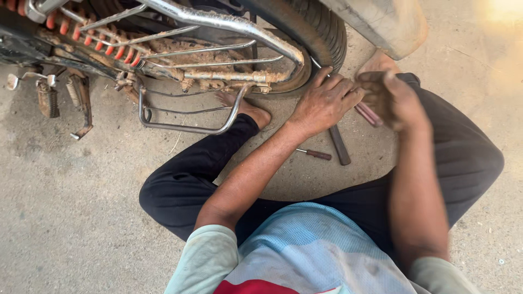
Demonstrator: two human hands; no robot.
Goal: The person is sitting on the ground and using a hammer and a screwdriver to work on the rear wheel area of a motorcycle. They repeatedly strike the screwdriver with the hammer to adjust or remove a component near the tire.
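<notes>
I squat beside the rear wheel (318, 27) of a muddy motorcycle. My left hand (324, 100) rests with fingers curled against the lower edge of the black tyre. My right hand (392, 98), blurred, is closed around a thin reddish-handled tool (369, 115) just right of the left hand, below the tyre. A flat dark metal bar (339, 144) lies on the ground under my hands, and a small screwdriver (316, 154) with a dark red handle lies beside it.
A chrome saree guard (218, 24) and mud-caked chain cover (218, 71) run across the top. A red-coiled shock absorber (92, 41), footpegs (48, 98) and a bent steel footrest frame (185, 128) sit at left. My bare foot (248, 109) rests under the frame on concrete floor (71, 218).
</notes>
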